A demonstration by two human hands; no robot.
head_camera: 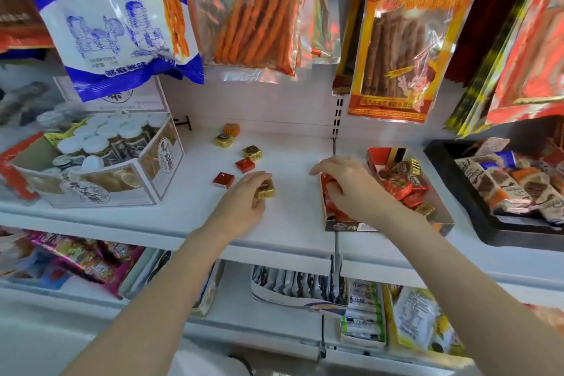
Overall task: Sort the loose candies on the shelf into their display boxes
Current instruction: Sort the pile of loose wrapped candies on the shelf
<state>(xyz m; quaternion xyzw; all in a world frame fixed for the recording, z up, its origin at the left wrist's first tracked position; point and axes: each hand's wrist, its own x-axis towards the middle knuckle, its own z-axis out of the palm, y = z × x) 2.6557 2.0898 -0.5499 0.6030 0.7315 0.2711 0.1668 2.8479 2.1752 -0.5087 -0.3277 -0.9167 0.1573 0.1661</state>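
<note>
Gold candy [265,189] pinched by left hand [248,192]; right hand [341,183] curled over candies in box [439,220]. Risk: mis-sorting, reds left on shelf [293,192].

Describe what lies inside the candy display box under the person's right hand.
The display box holds red and gold wrapped candies. The right hand covers its left part, fingers among red wrappers; anything beneath is hidden.

Your left hand [250,192] grips a gold candy [265,188] on the white shelf [293,214]. Beyond it lie two red candies [223,179], two gold, one orange. Your right hand [345,183] reaches into the display box [439,210] of mixed candies.
</note>
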